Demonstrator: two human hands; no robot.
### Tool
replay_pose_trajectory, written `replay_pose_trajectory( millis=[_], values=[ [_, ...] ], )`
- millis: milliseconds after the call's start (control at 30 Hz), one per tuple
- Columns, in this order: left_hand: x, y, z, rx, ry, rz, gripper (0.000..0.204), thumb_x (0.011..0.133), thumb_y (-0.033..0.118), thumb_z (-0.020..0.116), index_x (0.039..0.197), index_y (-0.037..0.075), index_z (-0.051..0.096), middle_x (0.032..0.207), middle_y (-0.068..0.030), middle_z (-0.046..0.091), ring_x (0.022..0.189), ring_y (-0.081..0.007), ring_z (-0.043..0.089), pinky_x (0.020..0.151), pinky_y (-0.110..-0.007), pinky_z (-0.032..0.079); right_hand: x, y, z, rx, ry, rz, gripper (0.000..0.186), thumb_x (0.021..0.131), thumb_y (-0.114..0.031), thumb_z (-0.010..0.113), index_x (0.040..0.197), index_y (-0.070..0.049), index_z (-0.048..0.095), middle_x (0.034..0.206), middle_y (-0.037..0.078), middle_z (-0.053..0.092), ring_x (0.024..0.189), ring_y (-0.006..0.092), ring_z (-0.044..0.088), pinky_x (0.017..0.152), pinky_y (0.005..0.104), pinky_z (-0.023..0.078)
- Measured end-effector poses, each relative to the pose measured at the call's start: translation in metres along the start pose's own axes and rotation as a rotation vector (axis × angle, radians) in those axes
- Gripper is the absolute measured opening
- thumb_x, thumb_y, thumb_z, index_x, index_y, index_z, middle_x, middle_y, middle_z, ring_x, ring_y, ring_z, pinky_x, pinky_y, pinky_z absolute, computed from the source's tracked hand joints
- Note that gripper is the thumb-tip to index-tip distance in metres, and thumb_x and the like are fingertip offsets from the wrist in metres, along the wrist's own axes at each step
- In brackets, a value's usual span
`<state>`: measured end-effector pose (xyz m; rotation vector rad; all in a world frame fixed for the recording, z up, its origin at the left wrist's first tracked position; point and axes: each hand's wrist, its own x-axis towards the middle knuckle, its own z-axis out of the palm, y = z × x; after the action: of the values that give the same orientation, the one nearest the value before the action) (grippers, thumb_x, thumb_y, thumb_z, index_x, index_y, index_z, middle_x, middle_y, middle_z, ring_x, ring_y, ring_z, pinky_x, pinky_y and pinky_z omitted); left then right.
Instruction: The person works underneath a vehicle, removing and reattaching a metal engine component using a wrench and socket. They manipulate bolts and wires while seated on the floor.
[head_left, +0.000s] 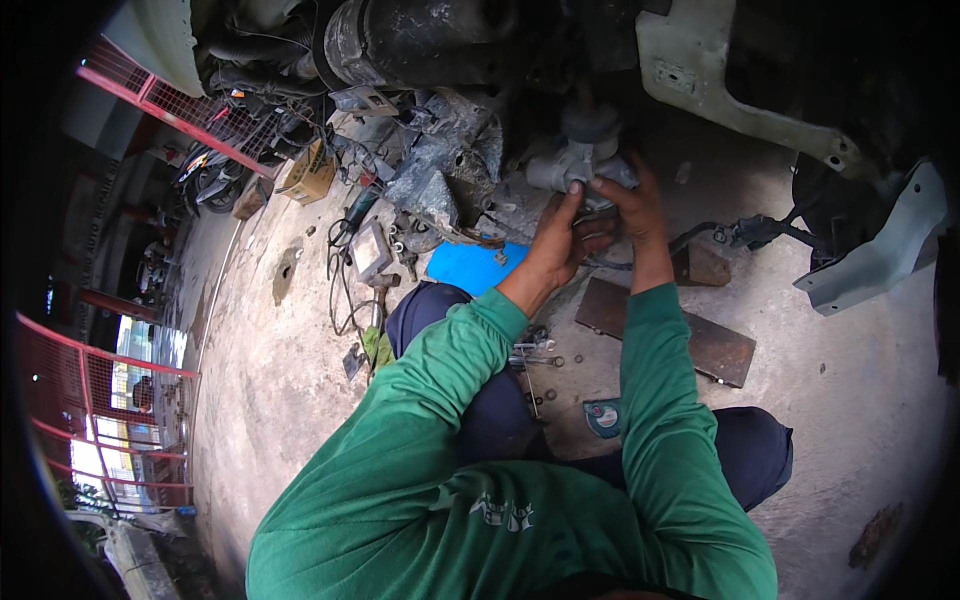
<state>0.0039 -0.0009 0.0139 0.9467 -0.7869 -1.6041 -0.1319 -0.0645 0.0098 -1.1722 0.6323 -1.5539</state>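
At far left, a fence (105, 344) of thin red metal rails, partly filled with mesh. Next, concrete floor (260, 380), pale, rough and stained, with one ragged hole (287, 274). Farther up, a box (309, 173) of brown cardboard, square-cornered. Then a black cord (336, 290) in loose, thin loops; close by, a slim power tool (362, 205), dull green and cylindrical, and a pale slab (370, 250), flat and rectangular. Above, a jagged lump (425, 185) of crumpled grey metal; below that, a smooth bright-blue sheet (465, 264).

Toward the middle, wrenches (535, 350) of shiny steel, loose on the floor. Above these, left hand (558, 243): grip clamped on the part (575, 158), thumb upright against the near face, fingers curled below. The part itself: grey, metallic-looking, rounded, with stubby cylindrical ends, beneath the dark machinery. At its right end, right hand (640, 212), grip likewise clamped on it, thumb in front.

Farther right, a flat rusty bar (690, 340), a brown angular block (703, 267), and a bent grey bracket (870, 250) of sheet metal.
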Motion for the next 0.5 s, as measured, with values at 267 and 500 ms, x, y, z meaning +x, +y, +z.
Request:
replay_pose_trajectory(
  millis=[267, 500],
  values=[
    [0.0, -0.0019, -0.0001, -0.007, -0.01, -0.004, 0.065, 0.097, 0.061, 0.057, 0.138, 0.012, 0.046, 0.126, -0.0107, 0.055, 0.106, -0.0273, 0.063, 0.086, -0.043, 0.054, -0.0005, 0.0047, -0.0018, 0.028, -0.01, 0.033, 0.065, 0.07, -0.019, 0.086, 0.127, 0.002, 0.063, 0.116, 0.011, 0.068, 0.108, 0.0214, 0.063, 0.096, 0.0338, 0.048],
    [-0.0019, -0.0015, 0.0007, -0.002, 0.0, -0.003, 0.066, 0.096, 0.062, 0.058, 0.139, 0.013, 0.046, 0.127, -0.0106, 0.055, 0.106, -0.0281, 0.063, 0.087, -0.044, 0.053, -0.0013, 0.0011, -0.0015, -0.013, -0.027, 0.057, 0.069, 0.071, -0.014, 0.085, 0.132, 0.004, 0.058, 0.122, 0.014, 0.065, 0.112, 0.0237, 0.062, 0.098, 0.035, 0.047]
  ],
)
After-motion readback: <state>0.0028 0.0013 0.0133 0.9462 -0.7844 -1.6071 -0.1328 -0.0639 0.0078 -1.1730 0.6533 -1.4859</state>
